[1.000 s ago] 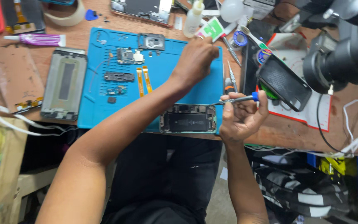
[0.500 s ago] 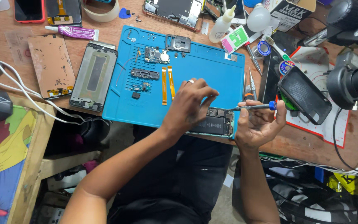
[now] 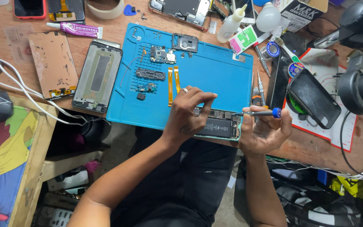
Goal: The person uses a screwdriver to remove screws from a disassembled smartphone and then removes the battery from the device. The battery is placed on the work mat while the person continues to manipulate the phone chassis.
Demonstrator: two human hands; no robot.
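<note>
At worktop (image 3: 118, 25) front edge, beside blue mat (image 3: 215, 80): opened phone (image 3: 217, 124), left hand (image 3: 188, 113) fingers pinching down onto its top; right hand (image 3: 265, 128) fingers gripping screwdriver (image 3: 255, 113), tip toward phone.

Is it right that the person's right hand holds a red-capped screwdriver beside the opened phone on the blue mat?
Not quite: in the head view the right hand holds a screwdriver with a blue cap, not red. It is beside the opened phone at the edge of the blue mat.
</note>
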